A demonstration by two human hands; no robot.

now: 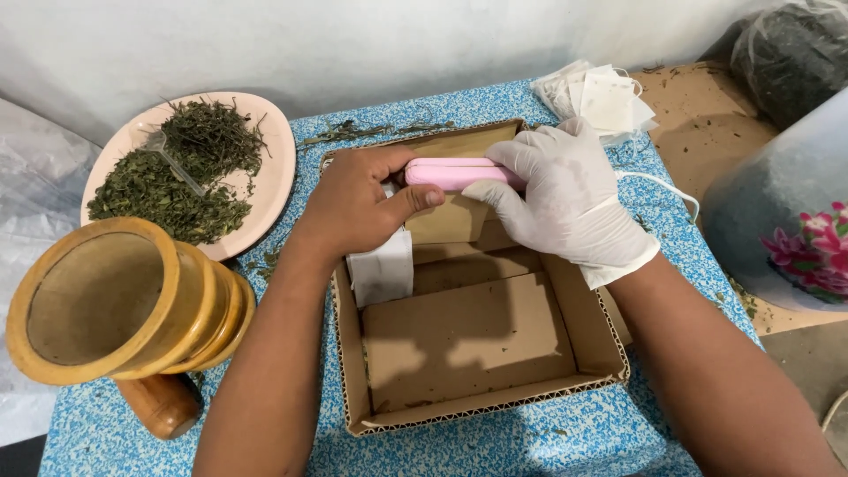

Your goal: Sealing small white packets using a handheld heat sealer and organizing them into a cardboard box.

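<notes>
We held pink sealer bar (pixel 459 173) over cardboard tray (pixel 477 340): left hand (pixel 358 208) and gloved right hand (pixel 565 199), both grips closed on it, white sachet (pixel 382 269) hanging beneath, likely pinched for steadiness.

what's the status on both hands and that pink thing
Left hand bare, right hand gloved, both in grip on pink sealer. White tea bag hanging beneath, over cardboard box. Nothing in the way.
</notes>
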